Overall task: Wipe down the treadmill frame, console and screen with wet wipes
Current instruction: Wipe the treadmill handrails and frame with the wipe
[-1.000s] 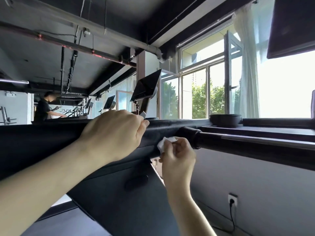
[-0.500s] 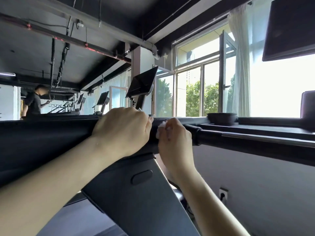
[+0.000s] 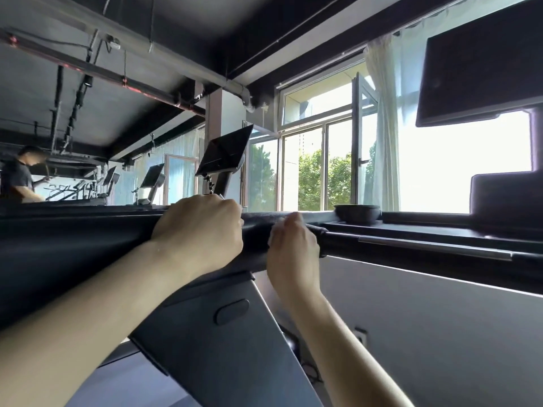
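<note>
The right hand had climbed from the underside of the black handrail to its top, and the wet wipe, plainly white a second before, was now nearly swallowed by the fingers; only a pale, blurred sliver showed at the knuckles. That grip was narrow, curled over the rail with the wipe pressed against it. The left hand had stayed where it was, just beside the right, its grip closed over the same rail, whose bulk hid the fingertips of both hands. Just to the right of the right hand the thick rail stepped down at a collar into a thinner bar with a silver strip. Behind that bar lay the dark console tray with a round cup holder on it, and the treadmill's own screen hung dark at the upper right. Below the hands the grey upright slanted down, an oval recess in its face, and the left forearm crossed its upper corner. A wall socket sat low on the grey wall beside the right forearm. Beyond the rail stood a neighbouring machine's tilted screen, an open window with a pale curtain, and a person in a dark shirt far off at the left.
</note>
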